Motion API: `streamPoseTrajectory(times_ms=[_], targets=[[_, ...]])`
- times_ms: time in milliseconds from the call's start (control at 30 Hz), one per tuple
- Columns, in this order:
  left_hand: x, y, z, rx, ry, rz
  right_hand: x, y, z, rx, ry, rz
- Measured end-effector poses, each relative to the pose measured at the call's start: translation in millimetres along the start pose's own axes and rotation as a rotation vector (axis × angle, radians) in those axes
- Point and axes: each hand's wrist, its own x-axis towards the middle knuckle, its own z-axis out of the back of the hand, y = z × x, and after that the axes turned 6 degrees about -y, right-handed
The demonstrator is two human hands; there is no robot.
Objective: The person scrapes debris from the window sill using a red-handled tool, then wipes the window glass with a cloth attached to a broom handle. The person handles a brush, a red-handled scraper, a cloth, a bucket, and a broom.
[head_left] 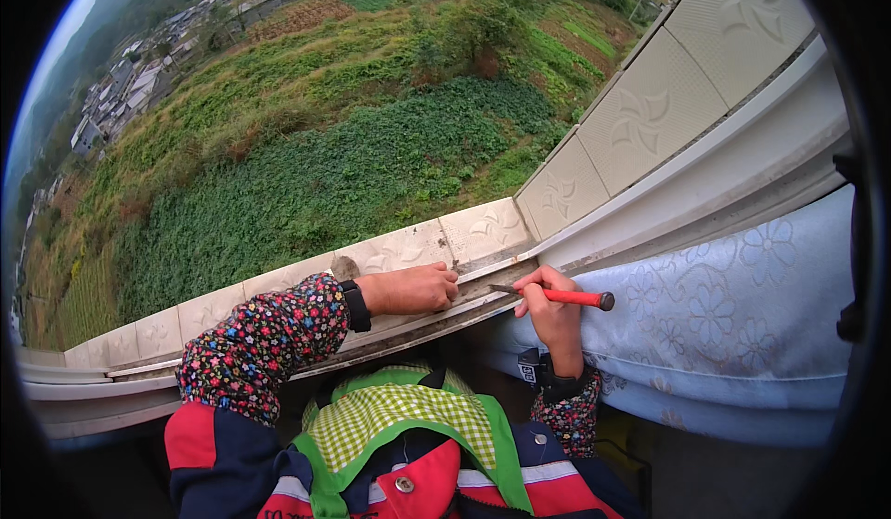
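My right hand (554, 318) grips a slim tool with a red handle (575, 297), a black butt end and a short flat metal tip. That tip points left and rests at the dirty window track (478, 291); its exact kind cannot be told. Across from it, my left hand (408, 289) lies over the same track with its fingers curled in. Whatever those fingers hold, if anything, is hidden. Dark grime and crumbs show along the track and on the tiled ledge (408, 245) beyond it.
A round greyish lump (344, 267) sits on the ledge beside my left wrist. To the right hangs a pale blue flowered curtain (724, 319), close to my right hand. A white window frame (705, 180) and tiled wall (640, 120) rise there. Beyond the ledge, green land drops away outside.
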Motion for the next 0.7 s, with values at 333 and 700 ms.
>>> streamPoseTrajectory(times_ms=[333,700], targets=[[1.2,4.6,-2.6,0.117,0.068,-0.066,-0.6,2.1,-0.8,-0.012,-0.017,-0.002],[2.8,6.5,-2.5,0.084,0.076,-0.069,-1.0,3.9,-1.0,0.011,-0.019,-0.017]])
